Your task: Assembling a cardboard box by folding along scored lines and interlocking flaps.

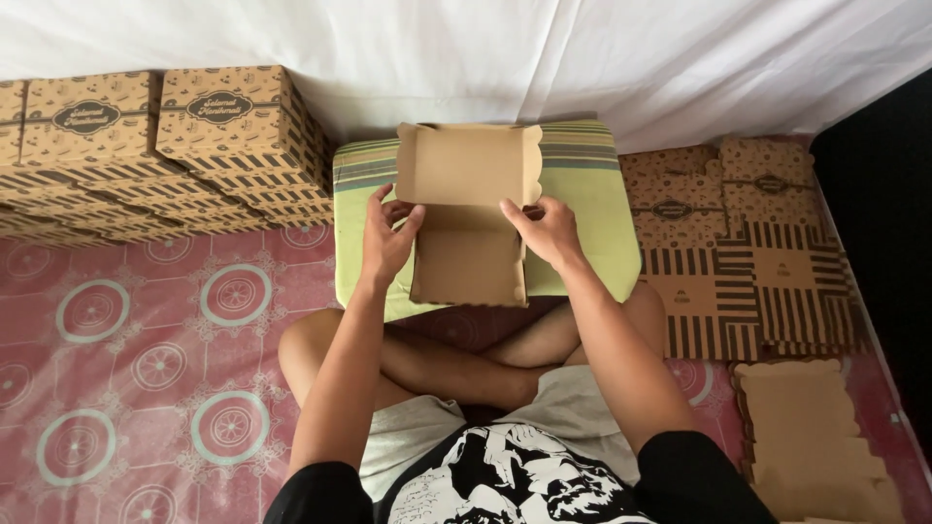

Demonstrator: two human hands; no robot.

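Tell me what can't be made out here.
- Head view: left hand and right hand fingertips are hidden behind the cardboard box walls.
- Box stack: cut off by the left edge.
- Flat cardboard pile: cut off by the bottom edge.
- Cushion: middle covered by the box.

I hold a plain brown cardboard box (469, 218), half folded, lid up, on the cushion before me. Folded brown boxes (165, 146) with dark oval labels stack at my left; flat striped box blanks (743, 257) lie right.

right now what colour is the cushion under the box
Green with darker stripes along its far edge, the cushion shows best in the head view.
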